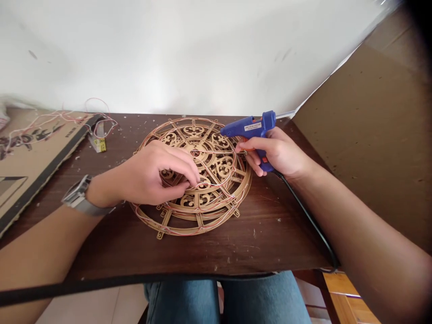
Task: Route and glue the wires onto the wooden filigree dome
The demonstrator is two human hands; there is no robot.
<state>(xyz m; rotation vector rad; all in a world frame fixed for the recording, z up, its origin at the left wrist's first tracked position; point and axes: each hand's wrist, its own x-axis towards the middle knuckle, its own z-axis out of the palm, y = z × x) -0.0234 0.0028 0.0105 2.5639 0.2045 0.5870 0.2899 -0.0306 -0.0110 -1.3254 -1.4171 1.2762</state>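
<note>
Wooden lattice disc is lying mid-counter. Left hand, palm down, is pinching a thin wire against it, grip narrow. Right hand is clasping a blue glue gun, its nozzle pointing left over the disc.

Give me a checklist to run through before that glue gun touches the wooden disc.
1. Blue hot-glue gun gripped in right hand: ok.
2. Left hand fingers on the thin red-and-white wire at the round fretwork wooden disc: ok; pinching or pressing, cannot tell.
3. Gun's front end apart from the left fingers: ok.
4. Black cord runs off the dark wooden table, away from the disc: ok.
5. Glue stick loaded and hot: cannot tell.
6. Disc resting on the table: ok.
</note>
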